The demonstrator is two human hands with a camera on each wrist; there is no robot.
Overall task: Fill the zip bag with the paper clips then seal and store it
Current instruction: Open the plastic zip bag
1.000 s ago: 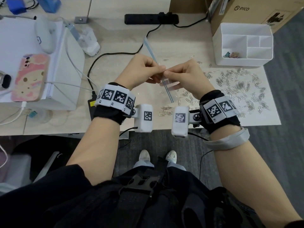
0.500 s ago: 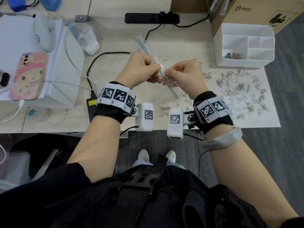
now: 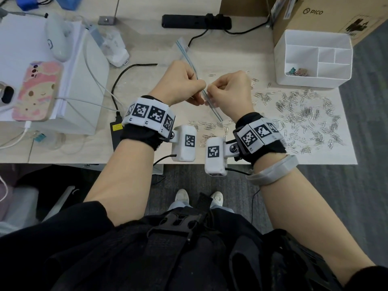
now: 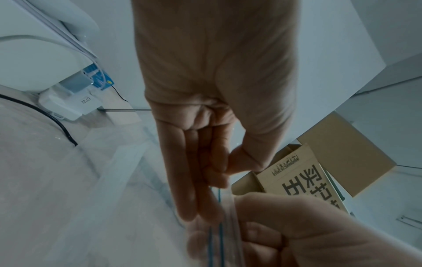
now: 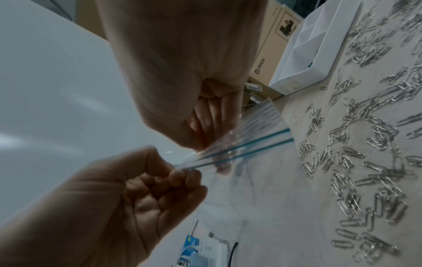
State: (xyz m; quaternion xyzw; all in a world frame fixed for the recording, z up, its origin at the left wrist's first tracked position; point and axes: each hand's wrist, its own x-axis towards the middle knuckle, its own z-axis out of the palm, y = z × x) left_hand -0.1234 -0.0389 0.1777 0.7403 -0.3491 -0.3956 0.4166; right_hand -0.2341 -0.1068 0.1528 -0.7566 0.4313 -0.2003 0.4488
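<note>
Bag: clear plastic zip bag with twin blue seal lines (image 3: 190,61), held up off the pale wood counter (image 3: 231,53), top strip running diagonally between both hands.
Left hand (image 3: 180,81): fingers (image 5: 177,178) curled, pinching the seal strip on its left side against the thumb.
Right hand (image 3: 230,91): fingers (image 5: 205,122) curled, pinching the same strip from the right, nearly touching the left hand.
Bag ends: far corner sticks out beyond the left hand toward the black power strip (image 3: 196,21); near corner pokes out below the right hand.
Clips: silver wire paper clips (image 3: 306,114) scattered loose on the counter to the right and below the hands, apart from the bag.
Right edge: white plastic compartment organiser (image 3: 312,59) beyond the clips, brown cardboard box (image 3: 327,15) behind it.
Left edge: white box (image 3: 84,85) with white cables, well apart from the left hand.
Near edge: counter rim just under both wrists.
</note>
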